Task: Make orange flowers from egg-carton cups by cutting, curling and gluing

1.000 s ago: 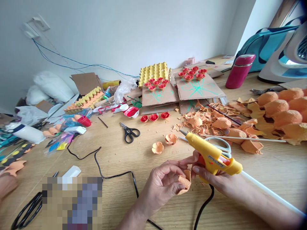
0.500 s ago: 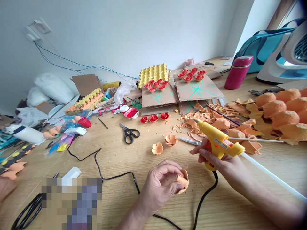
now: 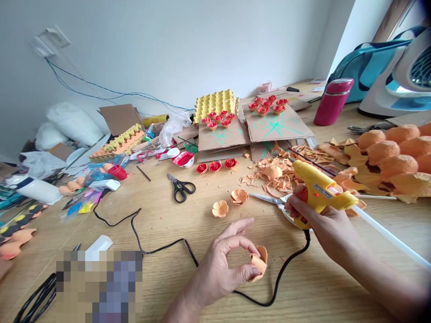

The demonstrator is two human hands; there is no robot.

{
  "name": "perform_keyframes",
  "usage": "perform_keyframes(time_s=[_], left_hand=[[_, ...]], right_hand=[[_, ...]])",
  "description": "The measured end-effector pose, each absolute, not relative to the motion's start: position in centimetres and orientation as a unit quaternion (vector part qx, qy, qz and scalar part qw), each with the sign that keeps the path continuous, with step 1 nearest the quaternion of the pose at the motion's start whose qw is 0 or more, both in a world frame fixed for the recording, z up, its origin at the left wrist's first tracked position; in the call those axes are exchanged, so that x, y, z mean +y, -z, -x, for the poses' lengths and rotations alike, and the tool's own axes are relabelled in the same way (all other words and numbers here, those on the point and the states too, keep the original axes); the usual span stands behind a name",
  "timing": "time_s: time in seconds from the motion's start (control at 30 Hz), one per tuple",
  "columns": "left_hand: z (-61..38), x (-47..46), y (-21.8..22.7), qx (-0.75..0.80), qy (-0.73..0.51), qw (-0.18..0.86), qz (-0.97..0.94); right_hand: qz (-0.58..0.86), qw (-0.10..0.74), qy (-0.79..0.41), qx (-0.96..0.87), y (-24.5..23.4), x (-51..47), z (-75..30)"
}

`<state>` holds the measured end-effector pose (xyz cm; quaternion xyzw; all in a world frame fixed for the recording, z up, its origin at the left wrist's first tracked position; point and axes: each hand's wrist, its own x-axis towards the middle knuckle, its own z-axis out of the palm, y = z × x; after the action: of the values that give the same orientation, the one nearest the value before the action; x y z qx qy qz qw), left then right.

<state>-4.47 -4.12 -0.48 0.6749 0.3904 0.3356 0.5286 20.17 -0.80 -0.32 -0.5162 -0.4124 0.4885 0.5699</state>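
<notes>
Between thumb and forefinger, my left hand [image 3: 225, 258] pinches an orange egg-carton cup [image 3: 259, 264] tilted on its side, low over the table. My right hand [image 3: 323, 220] is wrapped round the handle of a yellow hot glue gun [image 3: 318, 188], whose nozzle points up and left. A small red light glows on the gun, and a long white glue stick [image 3: 393, 237] sticks out of its back. Beyond my left hand lie two orange petal cups [image 3: 220, 209], [image 3: 239, 197]. White-handled scissors [image 3: 269, 198] rest partly hidden behind my right hand.
Carton scraps [image 3: 266, 172] and orange egg trays [image 3: 387, 154] spread at the right. Red paper roses [image 3: 215, 166] sit near cardboard sheets [image 3: 279, 125]. Black scissors [image 3: 182, 188] lie mid-table. The glue gun's black cord [image 3: 283, 273] loops in front. A pink flask [image 3: 333, 102] stands at the back right.
My right hand has carried the glue gun right and slightly down, away from the cup. My left hand has shifted slightly right, its other fingers stretching out while the pinch holds.
</notes>
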Motion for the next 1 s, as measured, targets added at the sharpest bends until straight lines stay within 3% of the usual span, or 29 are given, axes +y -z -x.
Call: perform_keyframes(time_s=[0.23,0.5,0.77,1.0], left_hand=[[4.3,-4.3,-0.7,0.429,-0.271,0.459,-0.729],[4.0,-4.5,-0.2,0.405,-0.304,0.407,-0.760],[4.4,-4.3,0.4,0.381,-0.316,0.294,-0.818],[4.3,-4.5,0.6,0.374,-0.315,0.327,-0.809]], right_hand=[[0.491,0.532,-0.504,-0.472,-0.4,-1.2,-19.4],[0.496,0.452,-0.508,-0.540,-0.5,-1.7,-18.7],[0.497,0.455,-0.502,-0.542,-0.5,-1.8,-18.7],[0.497,0.443,-0.489,-0.563,-0.6,-1.7,-18.6]])
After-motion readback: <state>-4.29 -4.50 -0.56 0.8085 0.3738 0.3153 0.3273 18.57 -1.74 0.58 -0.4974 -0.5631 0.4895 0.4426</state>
